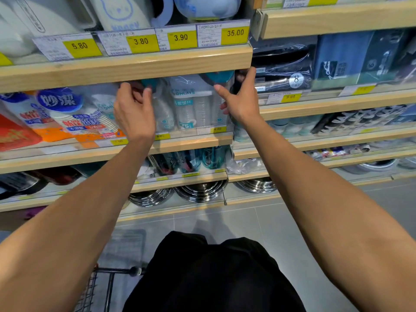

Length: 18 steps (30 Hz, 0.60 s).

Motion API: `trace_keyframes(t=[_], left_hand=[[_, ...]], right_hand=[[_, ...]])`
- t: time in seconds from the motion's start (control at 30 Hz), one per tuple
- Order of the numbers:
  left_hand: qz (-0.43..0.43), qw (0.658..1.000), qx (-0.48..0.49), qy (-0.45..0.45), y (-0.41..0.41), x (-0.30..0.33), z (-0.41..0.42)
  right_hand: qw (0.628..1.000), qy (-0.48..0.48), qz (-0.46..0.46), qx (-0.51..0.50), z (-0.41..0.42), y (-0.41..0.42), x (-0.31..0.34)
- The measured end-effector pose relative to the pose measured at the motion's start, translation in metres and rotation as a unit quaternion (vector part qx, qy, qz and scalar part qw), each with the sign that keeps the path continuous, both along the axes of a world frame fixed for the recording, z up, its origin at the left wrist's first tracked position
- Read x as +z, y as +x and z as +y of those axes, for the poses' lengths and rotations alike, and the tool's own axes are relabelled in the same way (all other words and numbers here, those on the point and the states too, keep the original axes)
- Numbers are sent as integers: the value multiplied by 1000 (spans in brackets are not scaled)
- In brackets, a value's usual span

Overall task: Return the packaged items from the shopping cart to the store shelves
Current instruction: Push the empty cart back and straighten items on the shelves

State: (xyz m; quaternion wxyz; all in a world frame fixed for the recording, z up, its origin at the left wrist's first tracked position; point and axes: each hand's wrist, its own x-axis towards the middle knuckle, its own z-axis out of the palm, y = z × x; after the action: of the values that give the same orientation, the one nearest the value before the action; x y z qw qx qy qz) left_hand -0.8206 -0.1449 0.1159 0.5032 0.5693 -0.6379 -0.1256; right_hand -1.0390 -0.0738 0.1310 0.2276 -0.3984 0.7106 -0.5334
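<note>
A clear pack of plastic cups with teal lettering stands upright on the second shelf, just under the wooden shelf edge above. My left hand grips the pack's left side, fingers curled around its top corner. Its right side is held by my right hand, thumb on the front and fingers behind. Similar cup packs stand beside it. The shopping cart shows only as a bit of wire and a handle at the bottom left.
Paper cup packs with blue and orange print fill the shelf to the left. Dark packaged goods sit on the right-hand shelving. Steel bowls are stacked low down. Yellow price tags line the upper shelf edge. Grey floor tiles lie below.
</note>
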Motion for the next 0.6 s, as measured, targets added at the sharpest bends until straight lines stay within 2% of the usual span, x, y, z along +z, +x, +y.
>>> trace_keyframes(t=[0.07,0.17,0.37,0.6], left_hand=[[-39,997,-28,53,0,-1,-5],[-42,994,-58,89,0,3,-10],[-27,993,-108,47,16,-1,0],[-25,982,-177,61,-19,-3,36]], right_hand=[[1000,9,-21,3,-4,-4,-1],[1000,21,-1,-12,-9,-5,-5],[999,8,18,-44,-5,6,-8],[996,-23,25,-86,15,-2,-7]])
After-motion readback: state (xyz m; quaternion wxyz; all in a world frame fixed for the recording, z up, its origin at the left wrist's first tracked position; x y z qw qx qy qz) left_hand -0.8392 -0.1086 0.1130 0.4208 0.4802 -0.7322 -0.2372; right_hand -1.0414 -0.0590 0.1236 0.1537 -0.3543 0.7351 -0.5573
